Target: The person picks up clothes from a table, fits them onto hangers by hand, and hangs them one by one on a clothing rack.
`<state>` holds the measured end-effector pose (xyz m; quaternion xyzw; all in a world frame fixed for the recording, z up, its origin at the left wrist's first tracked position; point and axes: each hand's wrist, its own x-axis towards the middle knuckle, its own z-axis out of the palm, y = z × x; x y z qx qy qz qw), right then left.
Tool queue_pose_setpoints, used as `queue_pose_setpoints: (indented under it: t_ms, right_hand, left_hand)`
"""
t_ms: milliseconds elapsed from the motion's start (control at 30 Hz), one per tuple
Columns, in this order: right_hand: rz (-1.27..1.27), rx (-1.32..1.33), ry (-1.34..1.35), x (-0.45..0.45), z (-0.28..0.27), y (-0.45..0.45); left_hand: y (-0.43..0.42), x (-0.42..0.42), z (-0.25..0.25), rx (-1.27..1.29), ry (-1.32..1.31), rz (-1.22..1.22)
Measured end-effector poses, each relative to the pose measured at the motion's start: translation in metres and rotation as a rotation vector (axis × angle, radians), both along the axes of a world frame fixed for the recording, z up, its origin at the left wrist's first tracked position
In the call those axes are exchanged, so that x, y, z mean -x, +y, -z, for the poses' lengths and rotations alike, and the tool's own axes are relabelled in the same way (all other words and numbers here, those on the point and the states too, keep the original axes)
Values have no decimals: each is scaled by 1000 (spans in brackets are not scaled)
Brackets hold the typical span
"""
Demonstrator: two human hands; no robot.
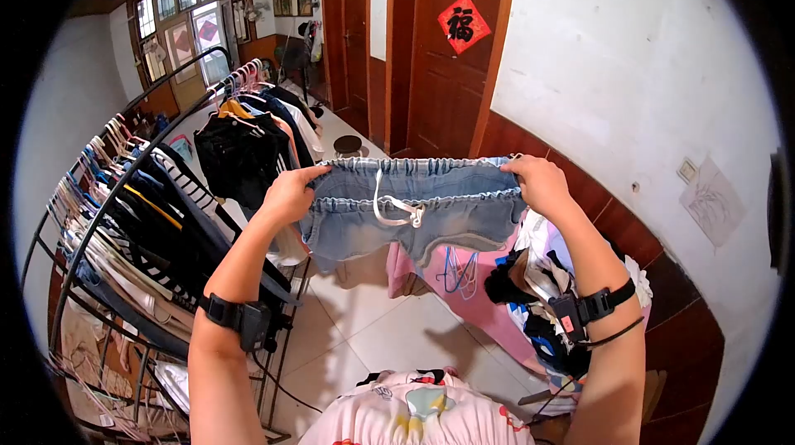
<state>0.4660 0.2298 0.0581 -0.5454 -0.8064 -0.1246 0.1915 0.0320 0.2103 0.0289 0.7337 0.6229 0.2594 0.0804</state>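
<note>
One readable character, 福, in black on a red diamond-shaped paper (464, 24), fixed to a reddish-brown door (439, 105) beyond and above the grip. One smaller red diamond (209, 30) far behind and left of the grip, any writing on it too small to read. One small reddish label (567, 325) on the black device (566, 307) below the right-hand grip, likewise illegible.

Two bare hands, well apart, both clamped: left hand (290, 197) closed on the left end of the waistband (348, 204), right hand (542, 184) closed on the right end. One pair of light-blue denim shorts (356, 230) stretched between, hanging from the grip, gathered opening upward. One white drawstring (397, 222), looped and knotted, about midway between the hands. Two black forearm straps (609, 303), one per arm, nearer the body than the grip.

Left of the grip, one black metal rack (101, 211) full of hung clothes (236, 151), too crowded to count. Below and right of the grip, one pink cloth (464, 304) with a heap of mixed clothes (538, 279) on top, and at least one blue hanger (450, 271) beside the heap. Behind the grip, one round dark stool (348, 145). Farther right, one switch or socket plate (687, 169) and one sheet with a faint drawing (714, 203).
</note>
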Motion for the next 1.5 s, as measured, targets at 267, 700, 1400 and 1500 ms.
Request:
queue_pose_setpoints:
  t_ms: [267, 700, 1400, 1500]
  right_hand:
    - [27, 120, 0, 31, -1, 2]
    - [-416, 435, 331, 18, 97, -4]
    - [259, 537, 565, -74, 418, 137]
    - [273, 272, 235, -81, 416, 161]
  left_hand:
    - [4, -18, -17, -4, 12, -27]
    - [-18, -22, 26, -384, -3, 168]
    - [-56, -127, 134, -4, 25, 28]
    - [-56, -134, 133, 49, 111, -19]
